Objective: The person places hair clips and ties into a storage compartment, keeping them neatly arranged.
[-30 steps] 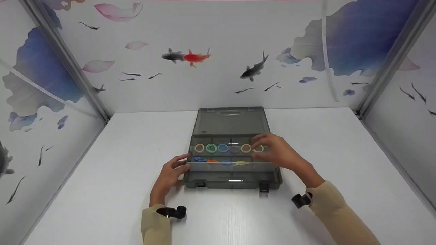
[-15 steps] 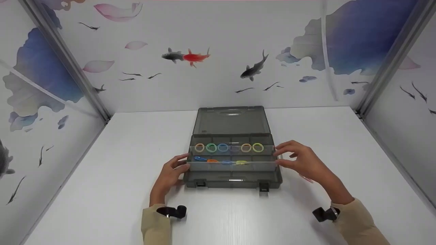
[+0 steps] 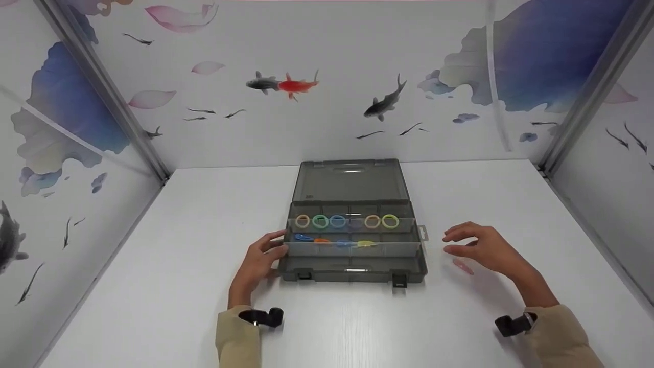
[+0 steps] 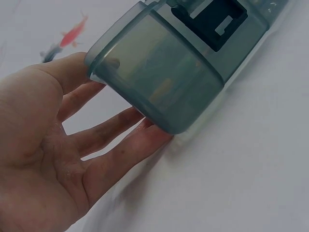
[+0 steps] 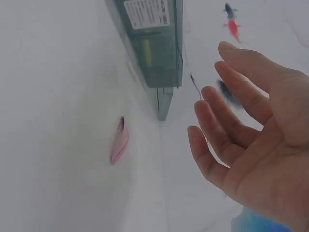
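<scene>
A smoky-grey lidded storage box (image 3: 352, 265) lies open on the table, its compartments facing up. In its back row stand several coloured ring-shaped hair ties (image 3: 320, 221). The middle row holds several small hair clips (image 3: 303, 237) in blue, orange and yellow. My left hand (image 3: 260, 260) rests with its fingertips against the box's left side; in the left wrist view the fingers lie fairly straight along that wall. Apart from the box on its right, my right hand (image 3: 485, 248) hovers with loosely bent fingers and nothing in them. Below its fingertips lies a pink hair clip (image 3: 463, 266).
The box's lid (image 3: 352, 180) leans back toward the printed rear wall (image 3: 327, 128). A pale hanging tab (image 3: 423, 233) sticks out from the box's right side. White tabletop (image 3: 347, 327) surrounds the box, and side panels stand left and right.
My right hand has drawn back from over the back row, past the box's right side, and farther right. The last yellow hair tie now shows fully. My left hand stays against the box.
</scene>
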### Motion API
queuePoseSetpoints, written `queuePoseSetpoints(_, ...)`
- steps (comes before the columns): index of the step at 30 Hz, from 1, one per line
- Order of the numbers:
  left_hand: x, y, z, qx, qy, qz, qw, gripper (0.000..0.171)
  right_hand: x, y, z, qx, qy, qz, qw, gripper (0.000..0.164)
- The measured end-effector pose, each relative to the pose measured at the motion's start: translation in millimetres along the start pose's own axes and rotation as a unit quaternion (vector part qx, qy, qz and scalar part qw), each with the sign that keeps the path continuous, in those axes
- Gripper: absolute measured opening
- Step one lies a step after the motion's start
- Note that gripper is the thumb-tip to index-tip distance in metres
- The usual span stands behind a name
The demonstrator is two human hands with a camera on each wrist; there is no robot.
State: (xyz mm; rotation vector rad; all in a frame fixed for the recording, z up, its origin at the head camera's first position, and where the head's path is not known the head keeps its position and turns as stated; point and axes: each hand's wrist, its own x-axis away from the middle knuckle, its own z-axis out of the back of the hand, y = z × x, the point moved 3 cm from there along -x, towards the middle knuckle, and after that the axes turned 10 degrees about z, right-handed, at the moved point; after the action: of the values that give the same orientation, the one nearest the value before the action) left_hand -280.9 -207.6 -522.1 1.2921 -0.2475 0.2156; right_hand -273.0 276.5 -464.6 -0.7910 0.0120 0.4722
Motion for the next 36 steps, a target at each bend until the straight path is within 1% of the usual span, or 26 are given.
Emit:
queuePoseSetpoints(5,0.2,-0.4,-0.3,0.005,0.002,0.004,1.0000,0.045,3.9,26.1,4.0,-0.001,-0.021,-0.049,0.999,0.033)
queuePoseSetpoints(8,0.4,-0.3,-1.0,0.006,-0.002,0.004,1.0000,0.046,8.5,38.6,4.9,-0.003,-0.032,-0.075,0.997,0.035)
queuePoseSetpoints(13,1.6,-0.2,-1.8,0.000,0.003,-0.003,1.0000,0.046,13.6,50.8,4.7,0.006,-0.056,-0.092,0.994,0.043)
queuePoseSetpoints(16,1.6,-0.3,-2.2,-0.010,0.008,-0.011,0.9999,0.046,15.3,53.6,4.2,0.008,-0.064,-0.097,0.993,0.044)
queuePoseSetpoints(19,1.3,0.0,-2.3,-0.017,0.013,-0.015,0.9997,0.045,15.3,53.7,2.4,0.005,-0.068,-0.098,0.993,0.041)
queuePoseSetpoints(22,0.7,0.2,-2.1,-0.018,0.013,-0.014,0.9997,0.045,14.2,52.1,-0.3,0.007,-0.073,-0.086,0.994,0.038)
queuePoseSetpoints(26,0.6,-0.6,-1.7,-0.012,0.008,-0.006,0.9999,0.046,13.8,51.3,-3.1,0.021,-0.078,-0.074,0.994,0.035)
queuePoseSetpoints(32,0.7,-0.1,-1.5,0.001,0.003,-0.001,1.0000,0.046,14.4,50.5,-4.1,0.021,-0.078,-0.075,0.994,0.028)
queuePoseSetpoints(36,1.6,1.8,-1.9,0.005,0.000,-0.003,1.0000,0.047,15.2,47.1,-3.2,0.022,-0.078,-0.084,0.993,0.026)
